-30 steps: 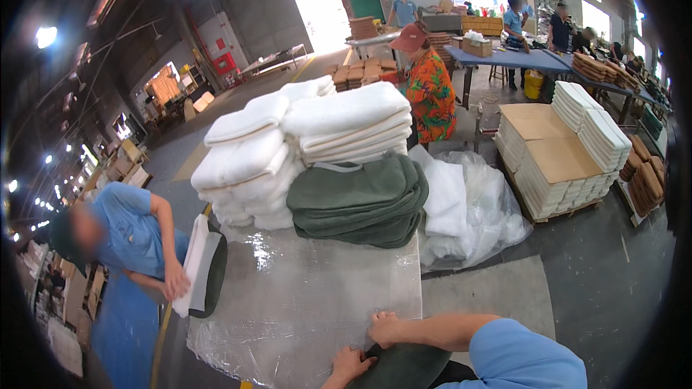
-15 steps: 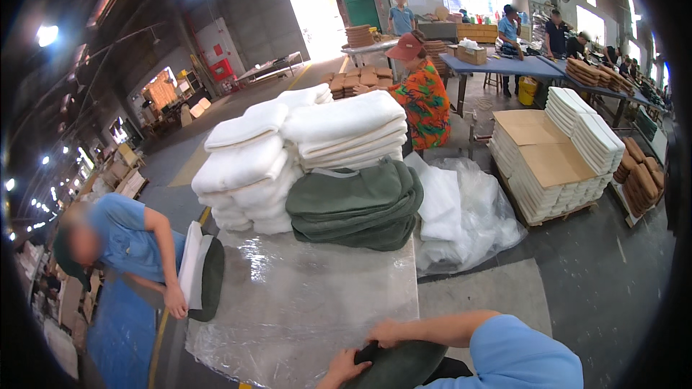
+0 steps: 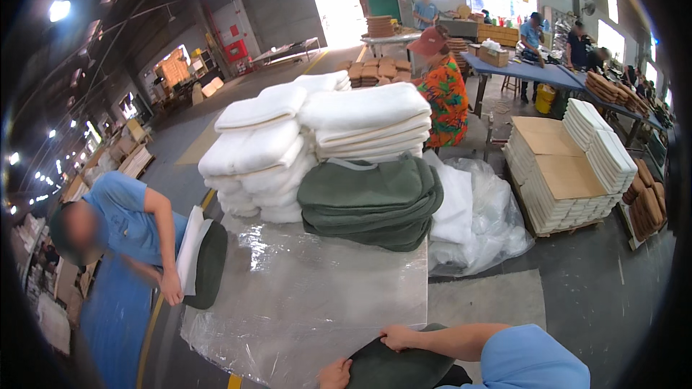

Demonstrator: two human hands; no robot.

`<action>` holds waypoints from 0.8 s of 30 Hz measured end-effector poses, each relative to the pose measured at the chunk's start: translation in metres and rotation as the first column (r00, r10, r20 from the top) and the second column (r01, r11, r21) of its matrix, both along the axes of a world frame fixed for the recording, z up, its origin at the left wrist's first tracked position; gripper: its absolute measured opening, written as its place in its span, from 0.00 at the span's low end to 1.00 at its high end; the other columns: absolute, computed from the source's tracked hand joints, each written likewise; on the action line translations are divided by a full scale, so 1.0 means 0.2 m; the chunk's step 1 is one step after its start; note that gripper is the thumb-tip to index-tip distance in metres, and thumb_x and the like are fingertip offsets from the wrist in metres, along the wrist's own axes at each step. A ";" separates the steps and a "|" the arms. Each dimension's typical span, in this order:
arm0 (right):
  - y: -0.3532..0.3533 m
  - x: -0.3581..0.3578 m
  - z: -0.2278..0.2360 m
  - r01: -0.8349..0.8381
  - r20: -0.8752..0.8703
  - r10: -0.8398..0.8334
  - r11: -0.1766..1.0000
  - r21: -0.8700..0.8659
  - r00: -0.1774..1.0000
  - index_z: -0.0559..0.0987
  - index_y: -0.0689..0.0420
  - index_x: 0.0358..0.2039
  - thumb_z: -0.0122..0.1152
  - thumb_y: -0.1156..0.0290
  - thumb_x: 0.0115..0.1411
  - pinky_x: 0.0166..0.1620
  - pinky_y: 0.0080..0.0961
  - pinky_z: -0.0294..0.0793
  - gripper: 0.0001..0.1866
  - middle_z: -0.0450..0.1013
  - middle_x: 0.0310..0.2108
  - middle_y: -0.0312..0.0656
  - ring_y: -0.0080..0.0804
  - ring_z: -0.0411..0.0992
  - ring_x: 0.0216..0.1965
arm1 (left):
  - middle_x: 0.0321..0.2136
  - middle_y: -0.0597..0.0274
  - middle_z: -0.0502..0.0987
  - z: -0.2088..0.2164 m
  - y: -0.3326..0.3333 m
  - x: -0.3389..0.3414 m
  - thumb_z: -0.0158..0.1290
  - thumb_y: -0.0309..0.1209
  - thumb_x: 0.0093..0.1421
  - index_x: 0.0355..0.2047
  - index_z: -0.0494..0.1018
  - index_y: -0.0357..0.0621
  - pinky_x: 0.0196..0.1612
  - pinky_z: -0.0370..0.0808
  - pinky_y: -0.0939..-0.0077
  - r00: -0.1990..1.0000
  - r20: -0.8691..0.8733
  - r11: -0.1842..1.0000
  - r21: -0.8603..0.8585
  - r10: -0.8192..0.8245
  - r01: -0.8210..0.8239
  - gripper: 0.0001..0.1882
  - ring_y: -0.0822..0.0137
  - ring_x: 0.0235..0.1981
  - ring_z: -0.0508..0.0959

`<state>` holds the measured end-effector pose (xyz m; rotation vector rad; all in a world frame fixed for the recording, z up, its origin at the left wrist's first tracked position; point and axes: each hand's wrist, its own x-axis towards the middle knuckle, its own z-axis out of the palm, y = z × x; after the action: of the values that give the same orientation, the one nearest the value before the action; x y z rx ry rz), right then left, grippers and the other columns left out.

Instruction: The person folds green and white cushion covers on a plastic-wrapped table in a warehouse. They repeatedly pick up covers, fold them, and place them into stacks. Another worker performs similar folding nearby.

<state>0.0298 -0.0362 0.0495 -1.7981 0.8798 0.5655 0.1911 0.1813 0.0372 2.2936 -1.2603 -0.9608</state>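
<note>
**Dark green cover gripped at the near table edge**

Table (image 3: pixel 324 302), largest surface in view, wrapped in clear plastic sheet. At its far end: stack of white foam pads (image 3: pixel 259 151) beside a second white stack (image 3: pixel 367 119), with a pile of dark green covers (image 3: pixel 371 202) below the latter. Loose plastic wrap (image 3: pixel 490 223) hangs off the table's right side. A co-worker in blue (image 3: pixel 122 245) stands at the table's left edge, holding a white pad partly inside a green cover (image 3: pixel 202 259).

Dark green cushion cover (image 3: pixel 404 364) sits at the near edge, partly below the frame. Left hand (image 3: pixel 335 374) closed on its left rim, fingers curled over the fabric. Right hand (image 3: pixel 400 337) pressed on its upper edge, fingers folded onto the cloth; whether the thumb pinches beneath cannot be told.

Judgement: the cover lies between and under both hands, its bulk toward the body. To handle it well, keep the two grips spaced along the rim so the fabric stays taut and flat, and slide it over the slick plastic rather than lift, avoiding bunching.
</note>
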 end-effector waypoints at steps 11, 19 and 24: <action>0.04 -0.08 -0.15 0.234 0.253 -0.178 0.949 -0.211 0.951 0.80 0.55 0.49 0.58 0.60 0.70 0.50 0.50 0.77 0.14 0.81 0.41 0.58 0.61 0.79 0.45 | 0.55 0.39 0.78 -0.05 -0.09 -0.03 0.34 0.54 0.77 0.59 0.74 0.47 0.63 0.71 0.46 0.999 -0.015 0.972 0.232 0.045 -0.041 0.29 0.36 0.59 0.75; 0.03 -0.07 -0.15 0.158 0.340 -0.059 0.949 -0.272 0.938 0.79 0.54 0.46 0.58 0.61 0.69 0.47 0.52 0.77 0.13 0.81 0.37 0.56 0.61 0.78 0.44 | 0.47 0.42 0.82 -0.02 -0.07 -0.01 0.45 0.50 0.74 0.51 0.79 0.45 0.55 0.75 0.45 0.998 0.010 0.998 -0.009 0.069 -0.069 0.24 0.37 0.52 0.79; 0.07 -0.10 -0.10 0.028 0.441 0.120 0.949 -0.314 0.889 0.76 0.54 0.48 0.56 0.62 0.70 0.45 0.52 0.77 0.12 0.80 0.36 0.55 0.61 0.78 0.42 | 0.48 0.42 0.83 0.06 0.12 -0.05 0.53 0.50 0.70 0.47 0.83 0.45 0.54 0.76 0.48 0.998 -0.023 0.998 -0.030 0.059 -0.060 0.22 0.40 0.53 0.80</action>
<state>0.0097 -0.0230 0.0298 -2.1253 0.6205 0.0120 0.1809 0.2057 0.0486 2.2772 -1.1832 -0.9370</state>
